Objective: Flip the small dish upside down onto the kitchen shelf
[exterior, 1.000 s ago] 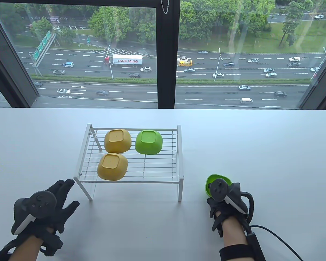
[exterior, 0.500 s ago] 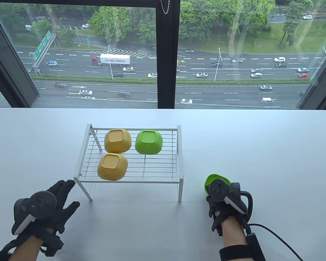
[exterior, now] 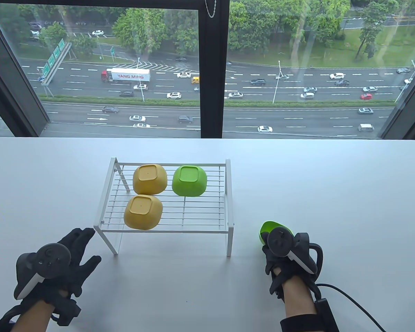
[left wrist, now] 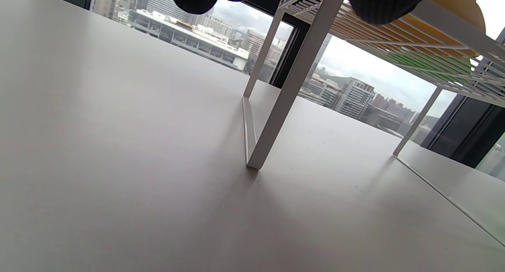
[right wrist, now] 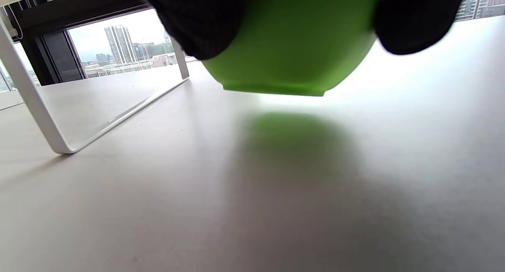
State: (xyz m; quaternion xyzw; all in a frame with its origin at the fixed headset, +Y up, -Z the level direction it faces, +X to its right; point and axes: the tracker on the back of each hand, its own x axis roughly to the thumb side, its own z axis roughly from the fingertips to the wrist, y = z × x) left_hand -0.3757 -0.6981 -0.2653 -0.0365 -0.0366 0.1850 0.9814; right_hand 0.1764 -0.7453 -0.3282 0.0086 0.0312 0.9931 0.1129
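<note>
A white wire kitchen shelf [exterior: 207, 211] stands on the table [exterior: 332, 193] with two yellow dishes [exterior: 149, 178] [exterior: 143, 211] and one green dish [exterior: 189, 180] upside down on it. My right hand [exterior: 280, 252] grips another small green dish [exterior: 269, 229] right of the shelf. In the right wrist view the dish [right wrist: 292, 47] hangs a little above the table between my fingers [right wrist: 414, 19], base down. My left hand [exterior: 60, 263] is open and empty by the shelf's front left leg [left wrist: 288, 90]; my fingertips [left wrist: 378, 5] show before the shelf's edge.
A large window with a dark frame [exterior: 212, 69] runs behind the table's far edge. The shelf's right leg frame [right wrist: 35, 106] stands left of the held dish. A cable [exterior: 352, 299] trails from my right wrist.
My right hand has lifted the green dish slightly and shifted it a little up and left. The left hand has stayed in place.
</note>
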